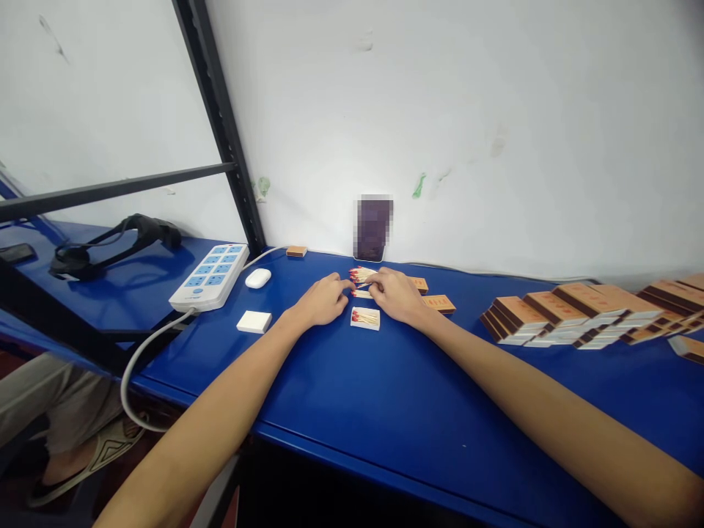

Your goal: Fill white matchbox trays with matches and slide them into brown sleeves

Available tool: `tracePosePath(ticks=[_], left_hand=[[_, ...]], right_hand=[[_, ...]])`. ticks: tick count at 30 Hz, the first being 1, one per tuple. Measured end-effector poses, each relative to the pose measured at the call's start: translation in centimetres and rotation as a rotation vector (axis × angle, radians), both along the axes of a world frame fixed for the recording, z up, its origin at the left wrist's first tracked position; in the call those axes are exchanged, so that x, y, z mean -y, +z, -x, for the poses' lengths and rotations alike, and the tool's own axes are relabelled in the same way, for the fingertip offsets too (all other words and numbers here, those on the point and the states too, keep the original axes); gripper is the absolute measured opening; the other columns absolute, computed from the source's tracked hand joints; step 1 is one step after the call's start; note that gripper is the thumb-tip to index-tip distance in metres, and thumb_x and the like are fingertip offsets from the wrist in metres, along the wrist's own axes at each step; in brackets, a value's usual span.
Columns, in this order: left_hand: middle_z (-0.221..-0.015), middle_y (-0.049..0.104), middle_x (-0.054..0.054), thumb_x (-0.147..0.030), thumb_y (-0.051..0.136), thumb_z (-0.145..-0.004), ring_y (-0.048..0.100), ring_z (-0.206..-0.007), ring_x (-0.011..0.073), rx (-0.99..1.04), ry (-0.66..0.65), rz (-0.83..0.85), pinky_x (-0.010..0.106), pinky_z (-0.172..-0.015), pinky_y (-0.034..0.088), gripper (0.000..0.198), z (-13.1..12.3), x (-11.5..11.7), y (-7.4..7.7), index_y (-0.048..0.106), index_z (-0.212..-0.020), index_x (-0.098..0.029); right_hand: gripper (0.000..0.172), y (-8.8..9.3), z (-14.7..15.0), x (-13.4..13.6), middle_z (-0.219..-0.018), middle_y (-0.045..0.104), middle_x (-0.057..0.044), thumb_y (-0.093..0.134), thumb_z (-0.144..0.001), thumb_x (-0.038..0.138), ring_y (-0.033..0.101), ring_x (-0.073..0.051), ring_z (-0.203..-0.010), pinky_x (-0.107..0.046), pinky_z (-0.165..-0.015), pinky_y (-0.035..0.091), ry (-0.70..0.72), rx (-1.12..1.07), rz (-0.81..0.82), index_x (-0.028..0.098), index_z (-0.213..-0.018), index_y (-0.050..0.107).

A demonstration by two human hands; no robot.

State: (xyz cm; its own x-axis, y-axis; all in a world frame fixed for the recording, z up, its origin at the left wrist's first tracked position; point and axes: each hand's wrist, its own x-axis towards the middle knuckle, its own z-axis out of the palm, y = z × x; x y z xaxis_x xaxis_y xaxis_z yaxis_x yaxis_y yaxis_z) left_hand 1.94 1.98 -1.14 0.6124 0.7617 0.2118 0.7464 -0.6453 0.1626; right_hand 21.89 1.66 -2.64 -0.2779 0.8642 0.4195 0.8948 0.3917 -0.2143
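A pile of red-tipped matches [361, 275] lies on the blue table [352, 396]. My left hand [325, 299] is at the red-tip end, its fingers bent and close together against some matches; whether it grips one is too small to tell. My right hand [394, 293] is at the pale ends, fingers bent and touching the matches. Between the hands lie a few matches apart from the pile. Just nearer to me sits a small white tray [365, 326] with several matches in it. Two orange matchbox covers [440, 303] lie partly behind my right hand.
Stacked matchboxes [572, 312] stand at the right. A phone [372, 229] leans on the wall. Left are a white earphone case [258, 278], a white box [254, 321], a power strip [212, 277], a black headset [115, 242] and a person's leg [77, 411].
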Motion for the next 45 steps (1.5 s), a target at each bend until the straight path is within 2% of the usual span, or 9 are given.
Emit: tracePosePath(ticks=[5, 10, 22, 25, 29, 32, 36, 45], left_hand=[[-0.099, 0.055, 0.007, -0.019, 0.037, -0.089, 0.058, -0.096, 0.0223, -0.019, 0.018, 0.012, 0.034, -0.085, 0.046, 0.045, -0.06, 0.09, -0.07, 0.054, -0.131, -0.023], [-0.098, 0.053, 0.007, -0.019, 0.035, -0.090, 0.057, -0.093, 0.0221, -0.054, 0.011, 0.025, 0.035, -0.086, 0.045, 0.048, -0.10, 0.27, 0.02, 0.051, -0.136, -0.024], [-0.099, 0.052, 0.007, -0.018, 0.036, -0.090, 0.057, -0.094, 0.0214, -0.038, 0.020, 0.032, 0.034, -0.088, 0.044, 0.049, -0.04, 0.02, -0.12, 0.050, -0.136, -0.024], [-0.098, 0.052, 0.007, -0.020, 0.035, -0.091, 0.056, -0.093, 0.0213, -0.043, 0.010, 0.018, 0.035, -0.087, 0.045, 0.050, -0.09, 0.08, -0.13, 0.048, -0.139, -0.025], [-0.098, 0.052, 0.007, -0.032, 0.033, -0.095, 0.056, -0.091, 0.0218, -0.057, -0.001, -0.003, 0.036, -0.086, 0.045, 0.048, -0.21, 0.28, -0.16, 0.045, -0.141, -0.025], [-0.099, 0.051, 0.007, -0.036, 0.032, -0.096, 0.056, -0.092, 0.0222, -0.064, -0.003, -0.005, 0.037, -0.087, 0.045, 0.049, -0.29, 0.35, -0.22, 0.045, -0.141, -0.024], [-0.097, 0.051, 0.007, -0.035, 0.031, -0.096, 0.055, -0.093, 0.0221, -0.058, -0.002, 0.000, 0.037, -0.089, 0.044, 0.048, -0.35, 0.22, -0.33, 0.046, -0.140, -0.024], [-0.099, 0.052, 0.007, -0.020, 0.032, -0.093, 0.056, -0.092, 0.0214, -0.047, -0.011, 0.017, 0.035, -0.087, 0.044, 0.046, -0.04, -0.08, -0.38, 0.048, -0.136, -0.024]], right_hand=[[0.032, 0.19, 0.10, 0.09, -0.097, 0.068, -0.006, 0.043, -0.089, 0.017, 0.061, -0.018, -0.085, -0.027, -0.073, 0.039, 0.001, 0.030, 0.030, 0.020, -0.101, 0.073], [0.035, 0.00, 0.03, -0.05, -0.107, 0.070, -0.006, 0.043, -0.089, 0.016, 0.062, -0.020, -0.092, -0.028, -0.077, 0.041, 0.027, 0.020, 0.054, 0.021, -0.110, 0.071], [0.035, 0.04, 0.08, 0.02, -0.113, 0.071, -0.006, 0.042, -0.090, 0.019, 0.063, -0.020, -0.099, -0.028, -0.086, 0.042, 0.119, 0.004, 0.061, 0.020, -0.112, 0.070], [0.035, 0.07, 0.08, 0.05, -0.113, 0.071, -0.006, 0.042, -0.090, 0.019, 0.063, -0.021, -0.099, -0.029, -0.083, 0.043, 0.081, 0.006, 0.043, 0.021, -0.112, 0.070], [0.031, 0.17, 0.16, 0.11, -0.106, 0.072, -0.008, 0.044, -0.090, 0.022, 0.064, -0.022, -0.092, -0.029, -0.076, 0.042, -0.027, 0.040, 0.053, 0.019, -0.103, 0.072], [0.030, 0.22, 0.23, 0.14, -0.104, 0.072, -0.008, 0.045, -0.090, 0.022, 0.064, -0.021, -0.090, -0.028, -0.074, 0.041, -0.044, 0.054, 0.073, 0.019, -0.099, 0.073], [0.031, 0.28, 0.23, 0.16, -0.102, 0.073, -0.007, 0.043, -0.090, 0.021, 0.064, -0.021, -0.088, -0.028, -0.073, 0.041, -0.007, 0.050, 0.064, 0.020, -0.097, 0.073], [0.034, 0.43, 0.24, 0.39, -0.105, 0.072, -0.005, 0.041, -0.092, 0.021, 0.064, -0.019, -0.090, -0.027, -0.076, 0.041, 0.076, -0.008, 0.069, 0.021, -0.108, 0.071]])
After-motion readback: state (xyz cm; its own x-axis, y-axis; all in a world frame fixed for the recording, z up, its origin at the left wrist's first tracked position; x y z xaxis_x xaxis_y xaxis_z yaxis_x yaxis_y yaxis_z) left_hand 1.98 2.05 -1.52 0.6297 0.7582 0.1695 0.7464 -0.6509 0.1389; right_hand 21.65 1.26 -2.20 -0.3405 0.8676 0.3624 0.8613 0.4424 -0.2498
